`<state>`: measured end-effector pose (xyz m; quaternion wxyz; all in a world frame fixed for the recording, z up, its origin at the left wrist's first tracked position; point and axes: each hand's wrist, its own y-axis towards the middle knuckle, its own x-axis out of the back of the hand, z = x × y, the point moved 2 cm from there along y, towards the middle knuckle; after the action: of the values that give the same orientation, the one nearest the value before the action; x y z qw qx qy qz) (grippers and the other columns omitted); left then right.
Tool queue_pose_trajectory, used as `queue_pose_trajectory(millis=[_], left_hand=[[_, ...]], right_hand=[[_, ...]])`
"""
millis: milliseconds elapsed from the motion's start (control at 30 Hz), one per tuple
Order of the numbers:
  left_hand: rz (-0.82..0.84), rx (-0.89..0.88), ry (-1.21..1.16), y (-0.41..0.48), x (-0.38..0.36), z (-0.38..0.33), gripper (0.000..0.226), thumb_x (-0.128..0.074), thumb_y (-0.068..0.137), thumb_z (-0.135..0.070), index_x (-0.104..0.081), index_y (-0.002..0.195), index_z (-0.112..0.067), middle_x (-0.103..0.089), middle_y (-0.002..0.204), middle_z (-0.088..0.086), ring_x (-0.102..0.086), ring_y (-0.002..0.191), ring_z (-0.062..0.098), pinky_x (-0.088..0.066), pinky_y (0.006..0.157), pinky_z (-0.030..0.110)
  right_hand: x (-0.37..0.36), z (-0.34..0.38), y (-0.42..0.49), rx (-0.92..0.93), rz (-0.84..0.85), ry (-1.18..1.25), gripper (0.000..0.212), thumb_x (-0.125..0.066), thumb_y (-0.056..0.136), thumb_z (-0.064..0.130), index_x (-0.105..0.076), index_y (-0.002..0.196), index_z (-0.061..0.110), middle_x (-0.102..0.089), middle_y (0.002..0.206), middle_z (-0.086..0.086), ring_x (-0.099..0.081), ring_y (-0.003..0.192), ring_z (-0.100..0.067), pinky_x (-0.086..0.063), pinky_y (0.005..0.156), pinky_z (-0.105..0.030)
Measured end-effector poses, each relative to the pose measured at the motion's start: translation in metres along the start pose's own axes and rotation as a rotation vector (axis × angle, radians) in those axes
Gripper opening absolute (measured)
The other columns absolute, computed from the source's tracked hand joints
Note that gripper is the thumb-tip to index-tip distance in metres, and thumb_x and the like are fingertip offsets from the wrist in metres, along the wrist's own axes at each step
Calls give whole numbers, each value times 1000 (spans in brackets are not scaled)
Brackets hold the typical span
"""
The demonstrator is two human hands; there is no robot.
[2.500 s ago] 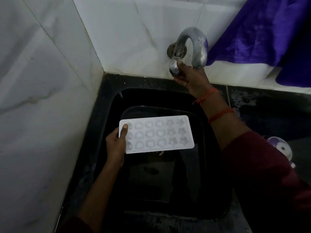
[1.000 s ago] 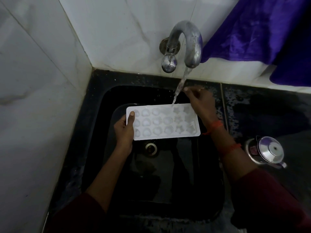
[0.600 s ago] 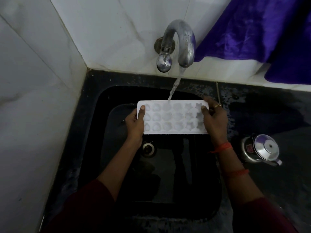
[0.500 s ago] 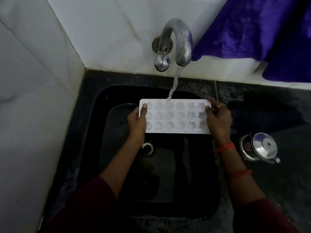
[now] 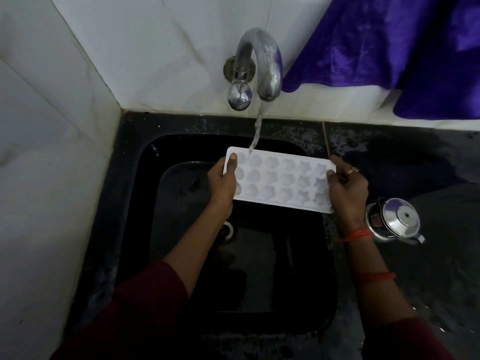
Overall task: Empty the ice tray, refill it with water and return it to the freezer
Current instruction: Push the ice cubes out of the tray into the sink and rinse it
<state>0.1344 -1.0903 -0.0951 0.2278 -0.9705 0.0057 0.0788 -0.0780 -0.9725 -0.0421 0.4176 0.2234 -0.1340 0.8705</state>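
Readable text: none anywhere in view.
Red sticker (image 5: 375, 220): on the left side of the steel pot (image 5: 398, 222), on the black counter (image 5: 420, 281) just right of the sink (image 5: 122, 203)'s right edge; print too small and blurred to make out (dim light, no letter or digit clear).

A: The tap (image 5: 271, 68), top centre?
B: Dull, spotted metal. The ice tray (image 5: 280, 181) looks like matt white plastic.
A: The sink (image 5: 145, 198)?
B: Glossy black. Upper right, sheeny purple cloth (image 5: 389, 48); right edge, polished steel pot (image 5: 400, 220).

Sink (image 5: 130, 178) open below, tap (image 5: 270, 61) overhanging its rear, tiled wall (image 5: 52, 178) close left, steel pot (image 5: 397, 219) right
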Motion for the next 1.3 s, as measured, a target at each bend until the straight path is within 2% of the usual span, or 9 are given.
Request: queue_pose_trajectory(millis=[167, 233, 333, 400, 500, 633, 767, 967, 1300], left_hand=[[-4, 15, 6, 1, 7, 2, 17, -60, 103, -31, -71, 89, -32, -69, 95, -5, -64, 96, 17, -54, 99, 48], [-21, 47, -5, -1, 13, 2, 15, -61, 102, -33, -71, 91, -33, -71, 101, -3, -66, 103, 20, -55, 100, 51], [-93, 67, -50, 1, 35, 1, 13, -64, 100, -35, -74, 94, -30, -75, 112, 6, -69, 111, 29, -55, 99, 56], [-115, 60, -65, 5, 44, 3, 13, -65, 100, -35, -75, 96, -29, -76, 110, 5, -70, 111, 31, -55, 99, 56], [-142, 58, -67, 6, 49, 4, 14, -66, 99, -37, -76, 99, -26, -77, 108, 4, -71, 110, 31, -56, 98, 55], [-151, 88, -136, 3, 51, 3, 17, -65, 99, -34, -76, 100, -20, -77, 106, 8, -73, 104, 29, -59, 93, 49], [-75, 187, -286, -6, 50, 8, 26, -66, 100, -28, -74, 116, -10, -78, 107, 7, -75, 101, 23, -60, 79, 33], [-98, 240, -331, -6, 62, 6, 40, -67, 96, -38, -70, 127, -12, -74, 121, 11, -72, 109, 27, -59, 94, 41], [-154, 245, -316, -6, 59, 13, 44, -71, 90, -48, -72, 125, -22, -75, 120, 6, -72, 109, 32, -58, 92, 57]], right_hand=[[-11, -11, -6, 4, 12, -48, 38, -58, 98, 12, -63, 135, 18, -68, 122, -2, -61, 115, -14, -42, 102, -23], [-25, -14, -11, 147, 4, -219, 42, -52, 100, 19, -56, 141, 11, -59, 140, -13, -55, 130, -26, -38, 107, -23], [-62, -15, -29, 436, 16, -604, 59, -41, 103, 33, -38, 151, -1, -34, 158, -24, -30, 148, -39, -23, 122, -45], [-78, -14, -39, 474, 39, -783, 68, -35, 105, 45, -26, 156, 0, -20, 164, -21, -16, 153, -36, -9, 125, -50], [-95, -8, -52, 525, 72, -904, 74, -24, 106, 56, -20, 158, 3, -15, 166, -17, -13, 155, -32, -10, 125, -53], [-128, 14, -74, 626, 290, -841, 69, -13, 104, 57, -14, 161, 18, -6, 168, -12, -1, 156, -30, -3, 126, -50], [-163, 39, -106, 762, 371, -752, 60, -18, 106, 45, -31, 157, 18, -23, 166, -9, -15, 155, -27, -14, 124, -52], [-163, 33, -103, 874, 416, -758, 57, -21, 107, 47, -31, 158, 22, -21, 166, -5, -14, 155, -26, -15, 125, -48], [-114, -5, -55, 499, 274, -823, 65, -13, 103, 56, -9, 161, 27, 1, 169, -9, 4, 156, -29, -5, 125, -54]])
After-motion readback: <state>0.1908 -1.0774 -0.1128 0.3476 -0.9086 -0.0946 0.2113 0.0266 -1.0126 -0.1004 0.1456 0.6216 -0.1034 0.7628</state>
